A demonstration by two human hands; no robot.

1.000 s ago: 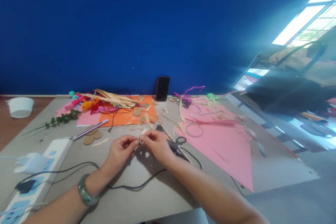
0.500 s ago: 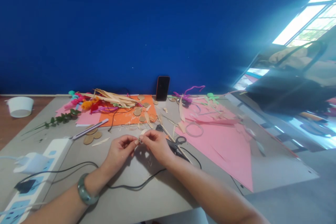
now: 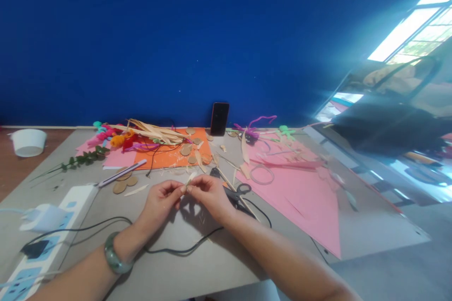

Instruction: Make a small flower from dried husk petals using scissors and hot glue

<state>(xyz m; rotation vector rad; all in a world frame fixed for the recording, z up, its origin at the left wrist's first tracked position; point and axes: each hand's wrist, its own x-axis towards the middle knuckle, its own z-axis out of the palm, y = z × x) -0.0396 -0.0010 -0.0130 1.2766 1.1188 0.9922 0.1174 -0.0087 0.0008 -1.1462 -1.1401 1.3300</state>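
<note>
Head view, only one: pale strip is the piece in hand, small, pinched where the two hands meet over the middle of the table, roughly midway between its near and far edges. Visible part pokes up past the fingertips, long axis slanting toward the far edge and a bit to the right, so it lies just beyond the tips, not between the palms. Left hand: thumb and index narrowed to a pinch at the strip's lower end, coming in from the left edge side. Right hand: thumb and index also pinched on it, index lying alongside the strip and hiding some of it; right looks the nearer hand to the free end, left only meets the bottom end. Tips of both hands touching or almost, can't tell which; lower end of strip too small to read. Around it: scissors just beside the right hand, partly behind the wrist, on the right-edge side; wooden discs and a loose sliver near the left hand, toward the left edge; orange sheet beyond the hands by the far edge; pink sheet off toward the right edge; black cord crossing the table between hands and near edge
</note>
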